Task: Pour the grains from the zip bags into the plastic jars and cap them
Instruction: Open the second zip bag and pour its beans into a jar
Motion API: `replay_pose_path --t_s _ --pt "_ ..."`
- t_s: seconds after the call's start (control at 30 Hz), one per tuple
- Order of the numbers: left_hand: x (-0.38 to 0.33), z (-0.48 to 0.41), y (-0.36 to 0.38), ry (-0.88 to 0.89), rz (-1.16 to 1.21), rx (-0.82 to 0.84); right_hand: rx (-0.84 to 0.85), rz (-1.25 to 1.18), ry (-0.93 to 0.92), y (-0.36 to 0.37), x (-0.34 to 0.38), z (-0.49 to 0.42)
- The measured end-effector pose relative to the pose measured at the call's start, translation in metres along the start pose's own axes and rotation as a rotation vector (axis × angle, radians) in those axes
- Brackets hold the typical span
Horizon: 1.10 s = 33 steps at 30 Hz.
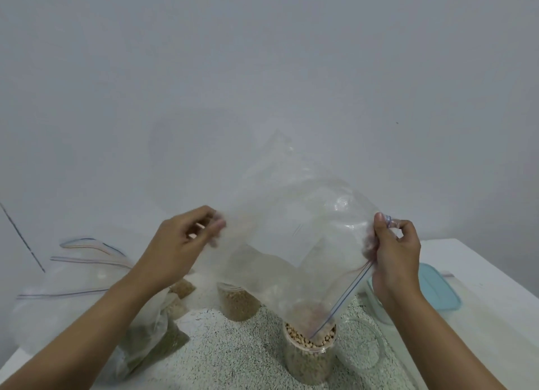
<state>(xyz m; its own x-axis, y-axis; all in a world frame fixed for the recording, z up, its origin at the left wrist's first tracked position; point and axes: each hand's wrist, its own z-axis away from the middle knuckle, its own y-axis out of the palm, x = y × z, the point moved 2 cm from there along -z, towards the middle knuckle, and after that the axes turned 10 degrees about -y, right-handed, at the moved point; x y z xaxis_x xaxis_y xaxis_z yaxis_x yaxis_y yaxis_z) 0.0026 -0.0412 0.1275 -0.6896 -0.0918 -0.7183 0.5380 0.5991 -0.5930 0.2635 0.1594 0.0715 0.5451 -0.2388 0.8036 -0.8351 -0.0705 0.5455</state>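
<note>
I hold a clear zip bag (294, 229) tilted over an open plastic jar (309, 353) that is full of round beige grains to its rim. The bag's zip corner dips into the jar's mouth and the bag looks nearly empty. My right hand (393, 261) pinches the zip edge at the bag's right side. My left hand (180, 243) holds the bag's raised left side, its fingertips blurred. A second jar (237, 303) with brownish grains stands behind, partly hidden by the bag.
Several other zip bags (87, 273) with grains lie at the left under my left arm. A clear container with a teal lid (437, 293) sits at the right. A clear round lid (360, 343) lies beside the front jar. The white table edge (495, 273) runs at right.
</note>
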Motion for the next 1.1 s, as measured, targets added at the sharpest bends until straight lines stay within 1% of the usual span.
replay_pose_path --t_s 0.13,0.23,0.33,0.43,0.47,0.57,0.67,0.83,0.9,1.0,1.1 --pt "-0.031 -0.007 -0.007 0.188 -0.120 -0.079 -0.037 0.047 0.014 -0.004 -0.008 -0.007" --pt "-0.056 -0.014 -0.007 0.299 -0.376 -0.088 -0.063 0.076 0.055 -0.009 -0.022 -0.011" --pt "-0.081 -0.026 -0.004 0.329 -0.538 -0.061 -0.085 0.076 0.088 -0.010 -0.033 -0.019" --pt "-0.096 -0.035 -0.002 0.399 -0.552 -0.040 -0.079 0.079 0.081 -0.007 -0.039 -0.026" --pt "-0.097 -0.037 0.001 0.397 -0.556 -0.017 -0.073 0.106 0.076 -0.007 -0.042 -0.027" --pt "-0.093 -0.028 0.020 0.426 -0.672 0.094 -0.088 0.141 0.087 -0.014 -0.052 -0.027" --pt "-0.095 -0.031 0.012 0.418 -0.557 0.044 -0.095 0.172 0.065 -0.014 -0.052 -0.030" --pt "-0.099 -0.033 0.000 0.370 -0.411 0.104 -0.088 0.189 0.047 -0.013 -0.053 -0.031" --pt "-0.096 -0.032 -0.003 0.362 -0.416 0.111 -0.090 0.177 0.051 -0.011 -0.053 -0.031" --pt "-0.095 -0.030 -0.006 0.377 -0.368 0.054 -0.063 0.183 0.049 -0.008 -0.054 -0.030" --pt "-0.093 -0.026 -0.004 0.407 -0.396 0.054 -0.056 0.187 0.056 -0.007 -0.055 -0.030"
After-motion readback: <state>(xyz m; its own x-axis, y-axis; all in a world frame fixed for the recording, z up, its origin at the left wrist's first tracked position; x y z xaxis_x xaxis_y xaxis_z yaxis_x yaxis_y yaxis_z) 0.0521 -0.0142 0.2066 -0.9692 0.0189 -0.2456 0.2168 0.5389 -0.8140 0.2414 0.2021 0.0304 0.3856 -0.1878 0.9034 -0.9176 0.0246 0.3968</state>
